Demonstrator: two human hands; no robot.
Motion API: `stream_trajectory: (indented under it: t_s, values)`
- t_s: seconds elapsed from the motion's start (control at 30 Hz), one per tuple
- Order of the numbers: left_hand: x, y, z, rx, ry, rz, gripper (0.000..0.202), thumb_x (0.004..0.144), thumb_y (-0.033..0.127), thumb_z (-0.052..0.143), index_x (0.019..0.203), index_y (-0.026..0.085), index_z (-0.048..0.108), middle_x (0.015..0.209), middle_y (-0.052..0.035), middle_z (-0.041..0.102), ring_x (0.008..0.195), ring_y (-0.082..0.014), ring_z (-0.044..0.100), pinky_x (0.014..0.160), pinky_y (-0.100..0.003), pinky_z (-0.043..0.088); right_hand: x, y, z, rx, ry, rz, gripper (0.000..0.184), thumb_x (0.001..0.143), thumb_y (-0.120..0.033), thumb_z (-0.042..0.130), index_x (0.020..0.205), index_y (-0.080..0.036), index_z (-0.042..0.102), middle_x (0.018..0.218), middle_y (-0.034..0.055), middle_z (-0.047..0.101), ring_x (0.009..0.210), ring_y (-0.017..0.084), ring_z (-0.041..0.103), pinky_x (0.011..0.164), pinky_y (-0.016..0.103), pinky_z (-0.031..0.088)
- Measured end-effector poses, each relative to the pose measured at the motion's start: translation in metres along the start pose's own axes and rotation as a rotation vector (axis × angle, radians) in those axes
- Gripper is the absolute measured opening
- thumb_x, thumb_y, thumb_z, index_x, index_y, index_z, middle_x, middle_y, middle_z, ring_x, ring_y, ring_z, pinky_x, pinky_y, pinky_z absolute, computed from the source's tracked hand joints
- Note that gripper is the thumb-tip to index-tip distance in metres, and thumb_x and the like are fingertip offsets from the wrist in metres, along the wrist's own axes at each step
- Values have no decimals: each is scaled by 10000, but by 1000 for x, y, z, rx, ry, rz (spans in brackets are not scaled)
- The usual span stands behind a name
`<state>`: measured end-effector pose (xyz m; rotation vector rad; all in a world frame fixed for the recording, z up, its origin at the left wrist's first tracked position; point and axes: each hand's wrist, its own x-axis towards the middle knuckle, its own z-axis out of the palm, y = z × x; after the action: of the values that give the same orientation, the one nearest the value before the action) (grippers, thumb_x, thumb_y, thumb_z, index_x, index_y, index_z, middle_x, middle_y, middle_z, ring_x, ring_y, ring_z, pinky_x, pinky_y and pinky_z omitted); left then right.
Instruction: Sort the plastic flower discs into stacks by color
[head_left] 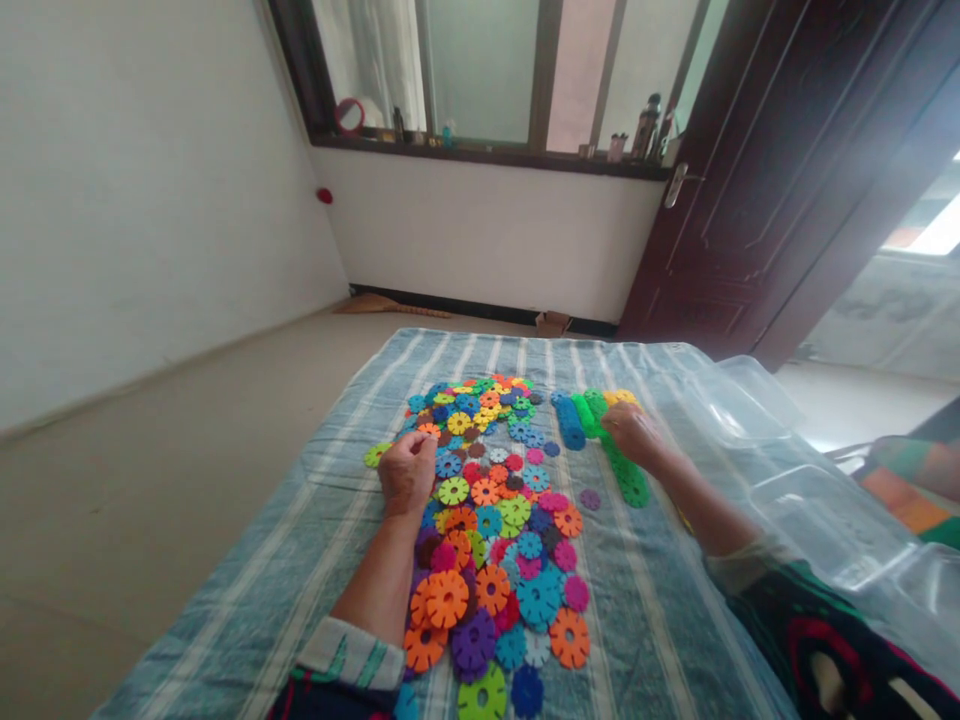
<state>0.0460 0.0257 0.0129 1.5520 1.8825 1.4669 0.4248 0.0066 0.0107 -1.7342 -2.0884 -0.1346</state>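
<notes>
My left hand (409,474) is at the left side of a wide pile of notched plastic discs (484,491) in many colours. Its fingers are pinched together beside an orange disc (429,430); whatever is between them is hidden. To the right, my right hand (636,434) is closed over rows of overlapping discs sorted by colour. A blue row (571,425), a bright green row (587,417) and a darker green row (628,477) lie around it. Yellow discs (619,397) show just past its fingers, and I cannot make out what they grip.
A blue striped cloth (300,580) covers the table. Clear plastic containers (825,525) stand along its right edge. One purple disc (590,499) lies between the pile and the rows. Beyond are a windowsill (487,155) with small items and a dark red door (720,200).
</notes>
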Motion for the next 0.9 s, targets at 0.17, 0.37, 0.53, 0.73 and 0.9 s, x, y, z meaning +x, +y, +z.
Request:
stream_trajectory:
  t_s: [0.17, 0.37, 0.53, 0.73, 0.9]
  values:
    - [-1, 0, 0, 13, -2, 6, 275, 680, 418, 531, 661, 194, 690, 670, -45, 710, 663, -202, 642, 692, -291, 501, 4, -4, 5, 33, 12, -25, 304, 874, -186, 450, 613, -191, 606, 749, 60, 575, 774, 175, 505, 725, 295, 362]
    - [-1, 0, 0, 2, -8, 11, 255, 684, 402, 531, 652, 200, 683, 646, -28, 700, 634, -190, 628, 675, -280, 498, 7, -3, 15, 33, 52, -41, 337, 861, -150, 443, 546, -220, 541, 697, 48, 521, 730, 186, 488, 712, 310, 368]
    - [-1, -1, 1, 2, -3, 12, 253, 679, 400, 533, 659, 201, 688, 662, -33, 705, 653, -197, 632, 698, -290, 501, 3, -7, 14, 6, 70, -4, 305, 876, -161, 477, 593, -221, 573, 738, 55, 549, 785, 206, 510, 744, 330, 393]
    - [-2, 0, 0, 2, -18, -5, 258, 671, 398, 529, 661, 194, 686, 672, -38, 706, 668, -201, 638, 719, -298, 498, 1, -48, 2, 1, 104, -7, 231, 916, -210, 475, 799, -206, 675, 875, 82, 627, 904, 230, 539, 818, 353, 422]
    - [-2, 2, 0, -3, -20, -11, 246, 668, 397, 539, 648, 196, 677, 659, -32, 698, 671, -200, 636, 711, -296, 495, 6, -110, 12, 64, -18, -188, 175, 924, -206, 500, 962, -197, 671, 1033, 77, 642, 1007, 207, 541, 875, 325, 412]
